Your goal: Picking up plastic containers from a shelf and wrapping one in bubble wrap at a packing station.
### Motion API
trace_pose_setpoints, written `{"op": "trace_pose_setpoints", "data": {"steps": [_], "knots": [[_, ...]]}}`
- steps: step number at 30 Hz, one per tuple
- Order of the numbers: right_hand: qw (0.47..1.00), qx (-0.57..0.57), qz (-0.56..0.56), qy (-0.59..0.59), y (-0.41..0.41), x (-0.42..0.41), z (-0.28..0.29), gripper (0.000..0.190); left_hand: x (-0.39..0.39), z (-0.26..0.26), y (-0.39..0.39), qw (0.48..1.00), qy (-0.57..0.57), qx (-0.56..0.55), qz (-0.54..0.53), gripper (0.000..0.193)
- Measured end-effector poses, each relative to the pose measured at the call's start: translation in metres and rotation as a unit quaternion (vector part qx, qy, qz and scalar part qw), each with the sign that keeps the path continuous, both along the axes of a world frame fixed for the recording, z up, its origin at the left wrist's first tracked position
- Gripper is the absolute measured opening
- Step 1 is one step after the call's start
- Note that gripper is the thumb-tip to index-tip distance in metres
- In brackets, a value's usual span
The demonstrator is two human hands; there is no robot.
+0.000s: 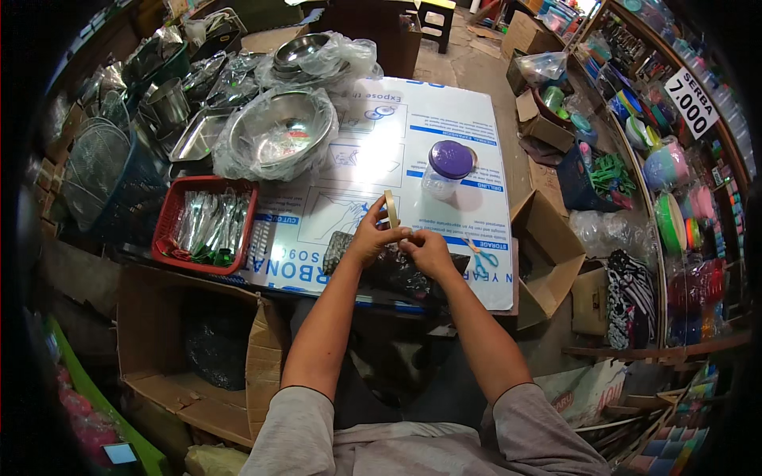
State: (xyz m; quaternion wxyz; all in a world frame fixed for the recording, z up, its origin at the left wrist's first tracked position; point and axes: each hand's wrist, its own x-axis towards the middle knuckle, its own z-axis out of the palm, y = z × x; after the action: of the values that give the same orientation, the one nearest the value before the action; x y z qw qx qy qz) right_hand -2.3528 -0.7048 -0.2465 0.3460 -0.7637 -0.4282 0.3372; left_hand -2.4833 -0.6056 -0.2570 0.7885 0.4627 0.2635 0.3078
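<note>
My left hand (370, 238) holds a roll of tape (390, 208) upright between thumb and fingers. Close beside it, the fingertips of my right hand (427, 250) pinch near the left thumb; what they pinch is too small to tell. Under both hands a dark bundle in clear plastic (393, 271) lies at the near edge of the printed white board (369, 172). Scissors with blue-green handles (485, 259) rest to the right of the bundle. Farther back stands a clear plastic jar with a purple lid (450, 159).
At the left are a red plastic basket of wrapped cutlery (252, 220), a plastic-wrapped steel basin (280, 134) and a steel tray (199, 134). An open cardboard box (550, 262) stands right of the board, another box (265, 357) below left. Shelves of plastic goods line the right side.
</note>
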Motion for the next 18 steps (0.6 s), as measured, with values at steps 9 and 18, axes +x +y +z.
{"op": "trace_pose_setpoints", "data": {"steps": [9, 18], "knots": [[0.899, 0.279, 0.116, -0.316, -0.049, 0.009, 0.115, 0.046, -0.003, 0.075, -0.009, 0.946, 0.183, 0.109, -0.243, 0.105], [0.927, 0.249, 0.102, -0.262, -0.112, 0.028, 0.113, 0.017, -0.007, 0.089, -0.054, 0.95, 0.208, 0.115, -0.2, 0.075]]}}
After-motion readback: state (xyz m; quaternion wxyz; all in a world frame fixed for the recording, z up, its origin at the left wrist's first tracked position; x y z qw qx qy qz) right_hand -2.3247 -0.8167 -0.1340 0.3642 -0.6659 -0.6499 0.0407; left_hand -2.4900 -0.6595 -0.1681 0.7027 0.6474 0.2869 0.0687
